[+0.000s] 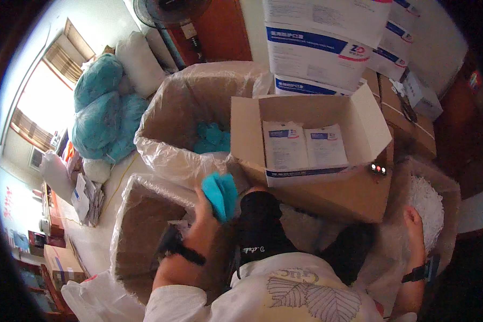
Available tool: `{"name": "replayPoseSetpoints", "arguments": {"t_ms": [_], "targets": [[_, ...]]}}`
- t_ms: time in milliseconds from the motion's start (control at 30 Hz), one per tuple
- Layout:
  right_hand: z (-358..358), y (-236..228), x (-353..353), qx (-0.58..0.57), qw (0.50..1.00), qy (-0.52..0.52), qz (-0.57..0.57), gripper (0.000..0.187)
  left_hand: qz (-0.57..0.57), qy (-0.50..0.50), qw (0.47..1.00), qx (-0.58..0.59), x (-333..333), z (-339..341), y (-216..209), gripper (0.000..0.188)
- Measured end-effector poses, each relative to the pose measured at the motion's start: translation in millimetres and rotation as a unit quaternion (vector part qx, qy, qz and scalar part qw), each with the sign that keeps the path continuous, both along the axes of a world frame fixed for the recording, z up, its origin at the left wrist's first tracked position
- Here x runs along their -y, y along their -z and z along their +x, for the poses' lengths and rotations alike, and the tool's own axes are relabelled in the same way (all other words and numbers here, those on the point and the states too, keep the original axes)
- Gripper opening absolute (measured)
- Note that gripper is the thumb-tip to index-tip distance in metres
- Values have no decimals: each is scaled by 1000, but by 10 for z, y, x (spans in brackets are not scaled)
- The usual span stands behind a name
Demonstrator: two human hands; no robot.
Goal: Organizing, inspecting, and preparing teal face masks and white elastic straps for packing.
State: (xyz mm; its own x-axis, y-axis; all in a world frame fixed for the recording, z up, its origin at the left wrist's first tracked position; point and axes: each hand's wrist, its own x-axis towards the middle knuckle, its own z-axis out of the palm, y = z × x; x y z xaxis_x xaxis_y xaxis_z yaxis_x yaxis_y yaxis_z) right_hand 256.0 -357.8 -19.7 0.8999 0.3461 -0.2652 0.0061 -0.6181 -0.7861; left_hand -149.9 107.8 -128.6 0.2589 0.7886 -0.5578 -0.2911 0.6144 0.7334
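My left hand [203, 212] is closed round a small stack of teal folded face masks [220, 197], raised above my left thigh and short of the open carton. More teal pieces [211, 138] lie inside a large box lined with clear plastic [169, 155]. At the right, my right hand [413, 221] is over a plastic-lined box [449, 193] with a heap of thin white pieces [426, 206]. Its fingers are curled in, and whatever may be between them does not show. The open carton [311, 110] in front holds two white printed packs [286, 145] side by side.
Another plastic-lined box [139, 214] stands beside my left forearm. The open carton rests on a brown box [338, 196]. White and blue cartons [316, 59] are stacked behind it. Bulging teal bags [99, 112] are piled at the far left, near a fan [172, 8].
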Motion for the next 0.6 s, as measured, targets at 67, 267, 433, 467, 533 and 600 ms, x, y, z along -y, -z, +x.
{"name": "replayPoseSetpoints", "arguments": {"t_ms": [67,267,433,467,533,600], "targets": [[-194,-210,-350,-1,997,-77,22,33,81,-43,995,27,-756,70,-77,69],[-580,-930,-1357,42,977,-143,150,27,121,-182,973,-76,-1883,237,-707,61],[-741,-1238,-1879,9,958,-188,215,25,275,-109,955,-15,-1291,719,-1030,63],[-729,-1249,-2002,-3,955,-200,220,25,281,-74,956,35,-1036,831,-1074,59],[-688,-1190,-2321,-6,946,-241,215,26,303,-39,949,77,-361,1000,-1204,54],[-572,-994,-2697,-22,937,-298,180,27,316,9,948,31,201,1125,-1195,53]]}}
